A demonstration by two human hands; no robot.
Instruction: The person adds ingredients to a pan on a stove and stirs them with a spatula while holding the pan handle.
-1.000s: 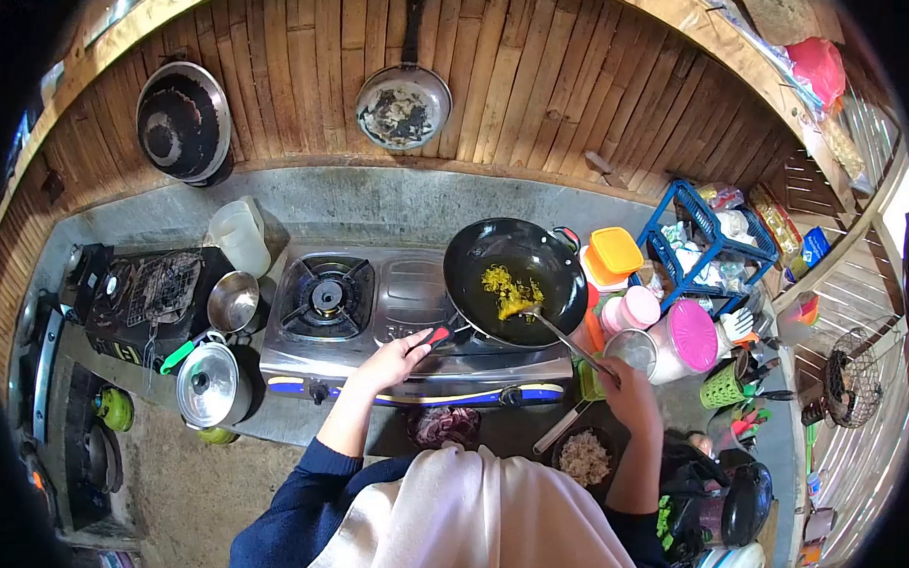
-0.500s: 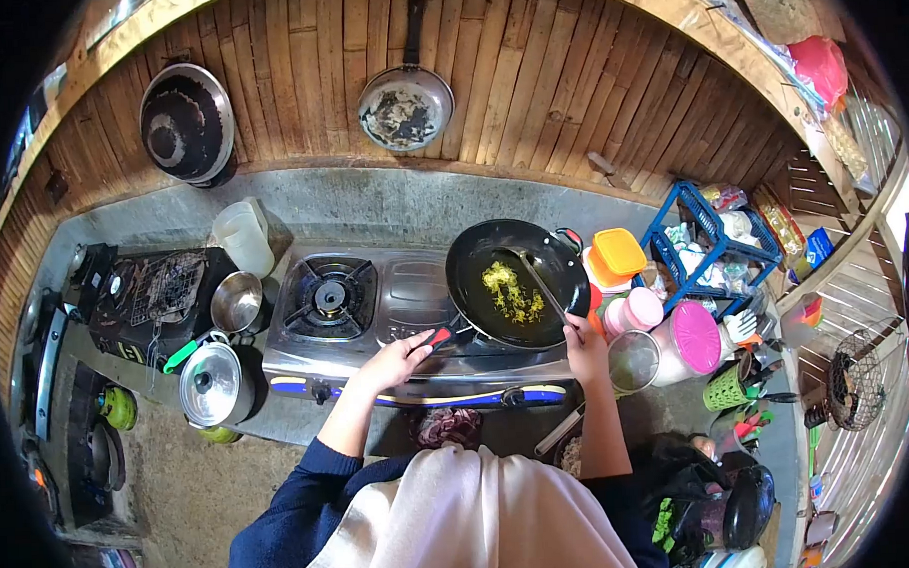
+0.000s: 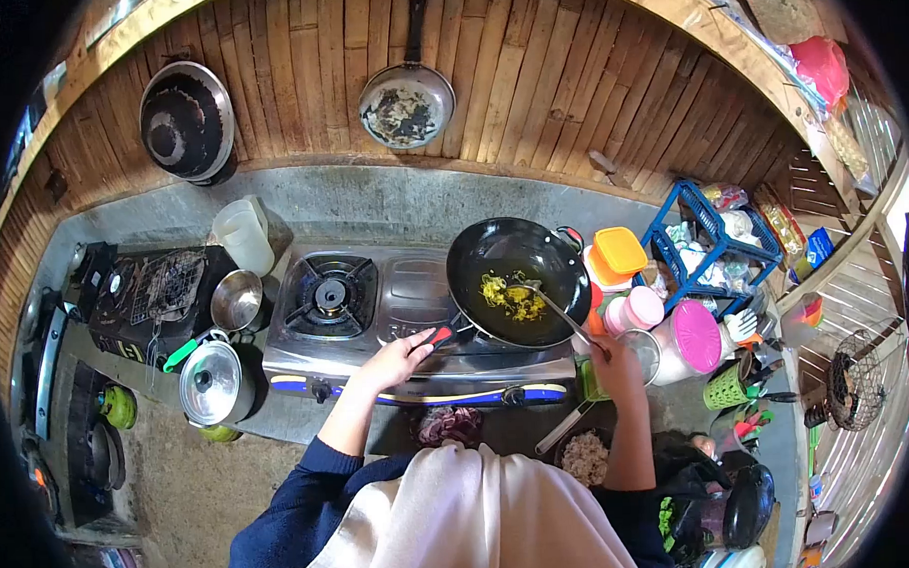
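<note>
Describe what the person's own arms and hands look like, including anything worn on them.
The left hand and right hand are both bare, with no gloves. The left sleeve is plain navy blue and ends partway along the forearm; the right sleeve is similarly dark. A cream cloth drapes between them.

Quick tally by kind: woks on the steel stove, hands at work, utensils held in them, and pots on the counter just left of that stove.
Woks on the steel stove: 1, black wok
Hands: 2, left hand and right hand
Held utensils: 1, long-handled utensil
Pots: 2, open saucepan and lidded pot
Total: 6
</note>
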